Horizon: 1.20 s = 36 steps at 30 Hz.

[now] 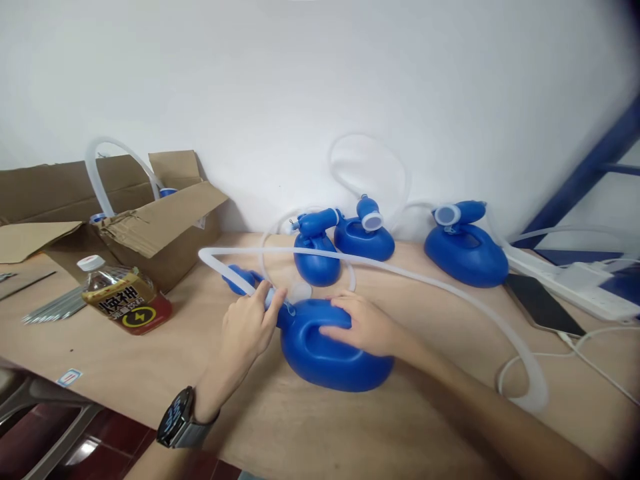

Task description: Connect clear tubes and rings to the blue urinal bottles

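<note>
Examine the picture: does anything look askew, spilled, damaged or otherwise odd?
The foreground hose bends sharply between the left hand and the cardboard box, perhaps kinked, whereas the rear hose loops smoothly. No spill or breakage stands out.

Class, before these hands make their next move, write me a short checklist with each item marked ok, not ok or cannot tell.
1. Right hand has hold of the blue jug: ok, gripping at the handle.
2. Left hand is on the pale cap: ok, thumb and fingers about it at the jug's neck.
3. Cap fully tight: cannot tell, the fingers partly cover it.
4. Hose free of sharp bends: not ok, it turns tightly on the left.
5. Drink bottle clear of the left hand: ok, it stands apart, farther left.
6. Phone clear of the jug: ok, well to the right.
</note>
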Tool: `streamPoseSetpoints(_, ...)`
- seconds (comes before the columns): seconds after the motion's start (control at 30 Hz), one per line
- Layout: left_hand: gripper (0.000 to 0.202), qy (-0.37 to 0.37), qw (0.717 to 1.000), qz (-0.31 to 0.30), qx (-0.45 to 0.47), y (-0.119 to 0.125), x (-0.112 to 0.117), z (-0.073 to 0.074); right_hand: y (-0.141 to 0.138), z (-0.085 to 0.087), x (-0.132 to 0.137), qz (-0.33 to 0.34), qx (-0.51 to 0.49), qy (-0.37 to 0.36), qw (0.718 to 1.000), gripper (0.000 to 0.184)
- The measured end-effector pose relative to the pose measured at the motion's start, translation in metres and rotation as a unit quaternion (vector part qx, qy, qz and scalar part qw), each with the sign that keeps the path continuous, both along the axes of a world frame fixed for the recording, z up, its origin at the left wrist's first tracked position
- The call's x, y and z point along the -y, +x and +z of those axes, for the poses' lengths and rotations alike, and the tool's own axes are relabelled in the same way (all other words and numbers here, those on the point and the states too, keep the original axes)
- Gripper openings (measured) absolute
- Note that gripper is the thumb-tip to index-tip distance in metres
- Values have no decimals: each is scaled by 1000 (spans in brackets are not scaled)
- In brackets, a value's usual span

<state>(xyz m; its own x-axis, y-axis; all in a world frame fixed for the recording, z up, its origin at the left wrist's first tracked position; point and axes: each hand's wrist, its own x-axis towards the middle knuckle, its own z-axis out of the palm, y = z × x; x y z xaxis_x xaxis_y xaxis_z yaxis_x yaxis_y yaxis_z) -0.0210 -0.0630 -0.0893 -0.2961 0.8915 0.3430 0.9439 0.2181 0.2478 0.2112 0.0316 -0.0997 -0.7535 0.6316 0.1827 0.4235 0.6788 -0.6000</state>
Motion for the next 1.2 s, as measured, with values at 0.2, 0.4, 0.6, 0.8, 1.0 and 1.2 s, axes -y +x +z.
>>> streamPoseSetpoints(0.2,50,132,938,-164,275,-14,-4,-25,5,0,4,-19,-13,6,1000,47)
streamPoseSetpoints(0.4,35,188,885,-163,394,-8,-14,-31,5,-1,4,-33,-7,8,999,53)
streamPoseSetpoints(0.6,29,197,881,-83,423,6,-16,-21,6,-3,4,-38,-4,3,999,54)
streamPoseSetpoints(0.8,31,147,857,-94,484,2,-14,-13,7,-5,3,-36,-9,10,999,57)
streamPoseSetpoints(1.0,26,147,834,-53,528,8,-13,-5,8,-3,3,-40,-4,1,999,57)
streamPoseSetpoints(1.2,42,172,781,-82,594,5,-8,-16,6,1,5,-39,-10,-13,999,51)
